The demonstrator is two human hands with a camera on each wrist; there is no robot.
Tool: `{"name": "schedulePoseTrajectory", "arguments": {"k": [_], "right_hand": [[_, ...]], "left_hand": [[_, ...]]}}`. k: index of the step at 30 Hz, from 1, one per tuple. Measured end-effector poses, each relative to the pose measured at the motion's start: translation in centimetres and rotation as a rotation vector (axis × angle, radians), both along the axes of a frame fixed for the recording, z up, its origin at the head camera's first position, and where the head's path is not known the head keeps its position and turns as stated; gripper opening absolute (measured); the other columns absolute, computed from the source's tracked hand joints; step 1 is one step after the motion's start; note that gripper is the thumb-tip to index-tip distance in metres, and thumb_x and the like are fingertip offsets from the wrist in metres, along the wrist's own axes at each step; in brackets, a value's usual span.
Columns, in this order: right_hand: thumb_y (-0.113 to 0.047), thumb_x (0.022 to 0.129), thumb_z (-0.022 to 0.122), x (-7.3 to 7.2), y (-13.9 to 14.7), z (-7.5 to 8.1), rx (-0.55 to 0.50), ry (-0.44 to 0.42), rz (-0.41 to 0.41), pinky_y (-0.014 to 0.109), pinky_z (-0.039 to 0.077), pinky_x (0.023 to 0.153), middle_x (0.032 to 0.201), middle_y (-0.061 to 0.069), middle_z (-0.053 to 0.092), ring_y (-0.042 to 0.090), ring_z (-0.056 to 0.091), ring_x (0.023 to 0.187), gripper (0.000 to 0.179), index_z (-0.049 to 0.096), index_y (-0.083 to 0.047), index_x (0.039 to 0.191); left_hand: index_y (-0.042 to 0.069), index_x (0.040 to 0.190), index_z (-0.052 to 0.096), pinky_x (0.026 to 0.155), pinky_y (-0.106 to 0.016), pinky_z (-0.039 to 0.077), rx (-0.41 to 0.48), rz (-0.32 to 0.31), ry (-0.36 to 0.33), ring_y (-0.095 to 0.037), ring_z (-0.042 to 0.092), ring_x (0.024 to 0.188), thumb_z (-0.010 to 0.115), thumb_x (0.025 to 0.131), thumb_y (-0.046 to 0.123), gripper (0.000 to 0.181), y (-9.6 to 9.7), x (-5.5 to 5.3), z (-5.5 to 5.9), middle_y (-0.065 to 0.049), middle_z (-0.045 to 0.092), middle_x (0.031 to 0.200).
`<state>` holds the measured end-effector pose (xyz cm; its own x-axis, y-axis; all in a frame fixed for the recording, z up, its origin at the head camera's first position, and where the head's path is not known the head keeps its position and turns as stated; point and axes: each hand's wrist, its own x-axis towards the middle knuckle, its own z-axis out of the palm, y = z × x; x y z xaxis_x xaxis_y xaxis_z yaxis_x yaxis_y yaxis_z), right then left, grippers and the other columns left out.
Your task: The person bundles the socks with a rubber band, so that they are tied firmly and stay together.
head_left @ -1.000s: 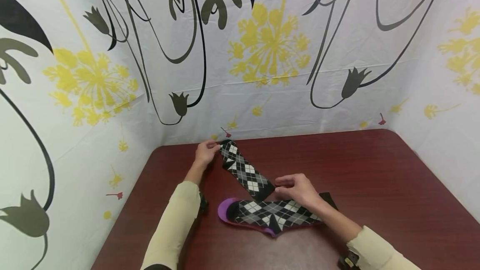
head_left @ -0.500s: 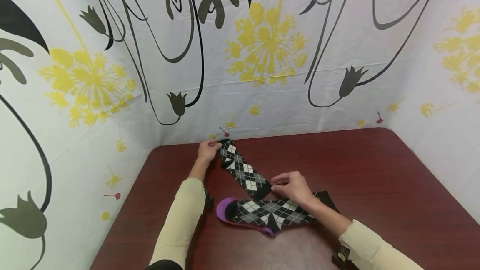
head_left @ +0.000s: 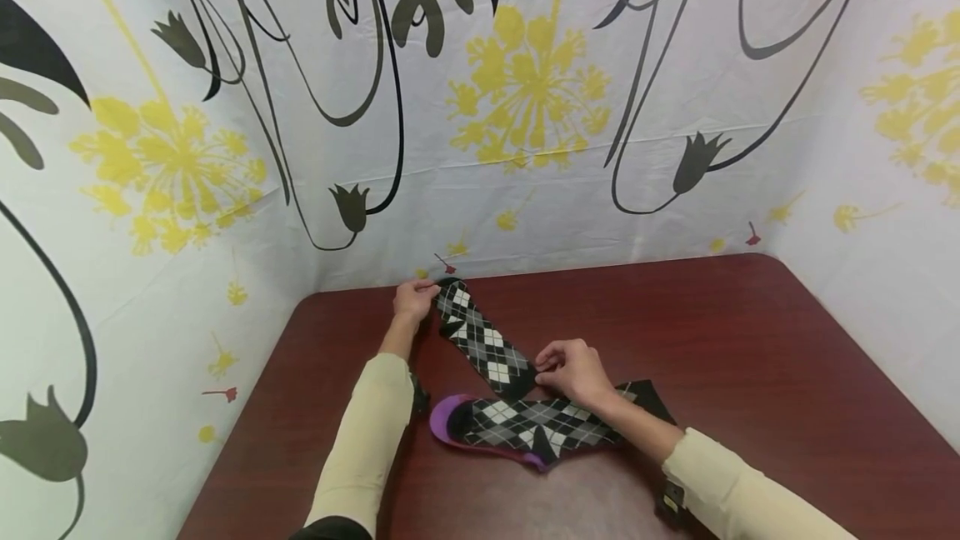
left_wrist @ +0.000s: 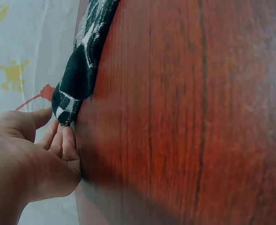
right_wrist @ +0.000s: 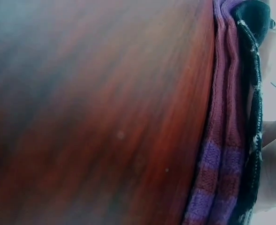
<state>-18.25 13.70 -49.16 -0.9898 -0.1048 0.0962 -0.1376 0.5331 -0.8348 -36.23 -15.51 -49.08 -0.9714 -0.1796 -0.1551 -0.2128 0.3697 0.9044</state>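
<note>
A black, grey and white argyle sock [head_left: 487, 344] lies slantwise on the table. At its far upper-left end my left hand [head_left: 412, 302] pinches the tip between thumb and fingers; the left wrist view shows this hand [left_wrist: 39, 154] at the sock's dark end. My right hand [head_left: 576, 372] pinches the lower-right black end with thumb and forefinger. Beneath my right wrist lies a second argyle sock [head_left: 517, 423], sideways, on top of purple-and-maroon socks [head_left: 442, 419]. From the right wrist view, two striped layers [right_wrist: 222, 117] show under it.
The dark red wooden table [head_left: 712, 332] has rounded far corners. A white cloth [head_left: 465, 190] with yellow flowers and dark stems hangs behind and at both sides of it. Wrist cameras [head_left: 670, 500] are strapped under the sleeves.
My right hand has moved slightly left, and its fingers have closed in on the lower end of the upper sock. My left hand stays at the far end. The view shifts slightly.
</note>
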Motion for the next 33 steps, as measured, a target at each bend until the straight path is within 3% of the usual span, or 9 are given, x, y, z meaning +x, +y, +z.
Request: {"name": "schedulePoseTrajectory", "arguments": {"k": [9,17,22,28,33], "right_hand": [[0.004,0.083,0.087,-0.2,-0.4,0.1,0.020,-0.017,-0.013,0.035,0.057,0.071,0.077,-0.001,0.073,0.012,0.068,0.071,0.014,0.077,-0.005,0.089],[0.003,0.087,0.083,-0.1,-0.6,0.2,0.019,-0.052,-0.003,0.032,0.054,0.067,0.078,0.000,0.072,0.013,0.066,0.071,0.012,0.078,-0.007,0.088],[0.002,0.089,0.079,0.0,-0.5,0.2,0.018,-0.071,-0.015,0.033,0.053,0.069,0.079,-0.001,0.072,0.014,0.065,0.073,0.010,0.079,-0.008,0.089],[0.005,0.089,0.074,0.1,-0.1,0.5,-0.025,-0.098,-0.031,0.033,0.053,0.069,0.080,0.002,0.071,0.016,0.065,0.074,0.013,0.079,-0.007,0.089],[0.008,0.090,0.070,0.2,0.5,0.6,-0.090,-0.142,-0.039,0.032,0.054,0.066,0.083,0.006,0.072,0.018,0.066,0.075,0.014,0.078,-0.003,0.092]], "left_hand": [[0.006,0.126,0.077,0.111,-0.046,0.047,-0.028,0.025,0.017,-0.033,0.061,0.130,0.071,0.105,0.022,0.027,0.4,0.1,0.2,-0.016,0.072,0.132],[0.008,0.126,0.077,0.112,-0.049,0.046,-0.022,0.032,0.015,-0.033,0.056,0.135,0.071,0.105,0.024,0.027,0.6,0.4,0.4,-0.013,0.067,0.140],[0.008,0.124,0.078,0.108,-0.049,0.048,-0.037,0.028,0.040,-0.034,0.059,0.129,0.071,0.105,0.023,0.025,0.5,0.5,0.6,-0.014,0.069,0.134],[0.007,0.128,0.076,0.105,-0.048,0.050,-0.060,0.021,0.042,-0.033,0.061,0.124,0.066,0.108,0.021,0.026,0.2,0.5,0.8,-0.014,0.070,0.129],[0.003,0.133,0.070,0.108,-0.049,0.049,-0.061,-0.003,0.028,-0.035,0.058,0.130,0.061,0.110,0.018,0.029,0.2,0.6,0.9,-0.018,0.066,0.137]]}}
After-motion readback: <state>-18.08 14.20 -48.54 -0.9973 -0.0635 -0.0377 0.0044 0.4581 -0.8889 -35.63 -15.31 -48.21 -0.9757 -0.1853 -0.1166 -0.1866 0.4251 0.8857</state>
